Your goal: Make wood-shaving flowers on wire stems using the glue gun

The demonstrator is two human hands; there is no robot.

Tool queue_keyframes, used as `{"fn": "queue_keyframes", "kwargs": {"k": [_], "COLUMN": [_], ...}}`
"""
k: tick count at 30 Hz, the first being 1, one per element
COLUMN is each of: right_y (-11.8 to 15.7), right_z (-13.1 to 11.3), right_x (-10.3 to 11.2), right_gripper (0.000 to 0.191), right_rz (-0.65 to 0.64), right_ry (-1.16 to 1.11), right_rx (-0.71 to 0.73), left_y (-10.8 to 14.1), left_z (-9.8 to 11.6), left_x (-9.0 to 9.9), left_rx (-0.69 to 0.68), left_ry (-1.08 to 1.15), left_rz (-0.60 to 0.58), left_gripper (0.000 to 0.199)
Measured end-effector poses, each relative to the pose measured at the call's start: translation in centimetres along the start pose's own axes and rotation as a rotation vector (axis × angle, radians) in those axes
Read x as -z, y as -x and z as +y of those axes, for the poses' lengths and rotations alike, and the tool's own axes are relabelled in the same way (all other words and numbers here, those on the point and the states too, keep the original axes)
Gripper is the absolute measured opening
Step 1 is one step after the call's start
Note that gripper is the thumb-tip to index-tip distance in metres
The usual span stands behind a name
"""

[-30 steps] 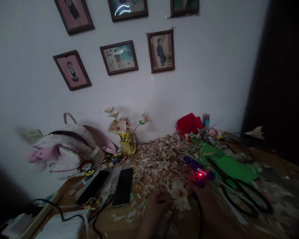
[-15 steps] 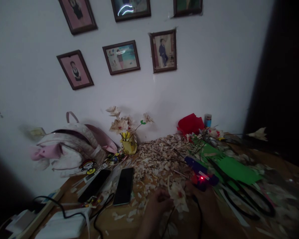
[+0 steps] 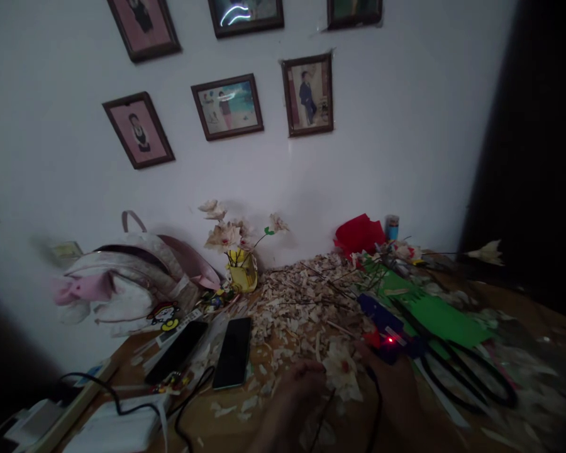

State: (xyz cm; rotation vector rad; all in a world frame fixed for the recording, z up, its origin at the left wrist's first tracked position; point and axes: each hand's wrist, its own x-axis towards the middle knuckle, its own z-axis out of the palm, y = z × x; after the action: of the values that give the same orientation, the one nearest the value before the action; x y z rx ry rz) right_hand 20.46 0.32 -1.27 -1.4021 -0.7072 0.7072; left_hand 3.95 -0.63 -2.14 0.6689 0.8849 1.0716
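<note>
My left hand (image 3: pixel 299 387) is closed at the left edge of a pale handmade flower (image 3: pixel 342 371) with a reddish centre, just above the table's front edge. A thin dark stem (image 3: pixel 322 418) slants down below the bloom. On the other side my right hand (image 3: pixel 389 380) grips a blue hot glue gun (image 3: pixel 377 313) with a red part and a lit red light. Its fingers are mostly hidden in the dimness. A black cord hangs beneath it. The gun's nozzle points away from me, toward the heap of petal scraps (image 3: pixel 306 286).
Black scissors (image 3: pixel 481 377) and green paper (image 3: pixel 438 314) lie at right. Red paper (image 3: pixel 358 234) sits behind. To the left are two phones (image 3: pixel 233 352), a yellow vase (image 3: pixel 243 275) of flowers, a backpack (image 3: pixel 136 277), a white box (image 3: pixel 117 428) and a power strip (image 3: pixel 66 409).
The glue gun and my right hand have shifted slightly right. My left hand has turned a little at the flower, and the bloom sits slightly farther right.
</note>
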Motion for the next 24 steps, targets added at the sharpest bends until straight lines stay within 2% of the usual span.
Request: {"fn": "queue_keyframes", "kwargs": {"k": [4,15,19,24], "right_y": [0.0,0.0,-0.3,-0.2], "right_z": [0.4,0.8,1.7,2.3], "right_x": [0.2,0.1,0.1,-0.3], "right_gripper": [0.029,0.031,0.027,0.022], "right_rz": [-0.051,-0.051,-0.082,-0.209], "right_ry": [0.015,-0.093,-0.147,-0.28], "right_rx": [-0.064,-0.038,-0.044,-0.13], "left_y": [0.4,-0.1,-0.1,-0.6], "left_z": [0.2,-0.6,-0.4,-0.2], "left_x": [-0.2,0.2,0.2,0.5], "left_rx": [0.04,0.015,0.024,-0.058], "left_ry": [0.04,-0.022,-0.09,-0.205], "left_rz": [-0.05,-0.119,-0.082,0.002], "left_gripper": [0.02,0.016,0.021,0.022]}}
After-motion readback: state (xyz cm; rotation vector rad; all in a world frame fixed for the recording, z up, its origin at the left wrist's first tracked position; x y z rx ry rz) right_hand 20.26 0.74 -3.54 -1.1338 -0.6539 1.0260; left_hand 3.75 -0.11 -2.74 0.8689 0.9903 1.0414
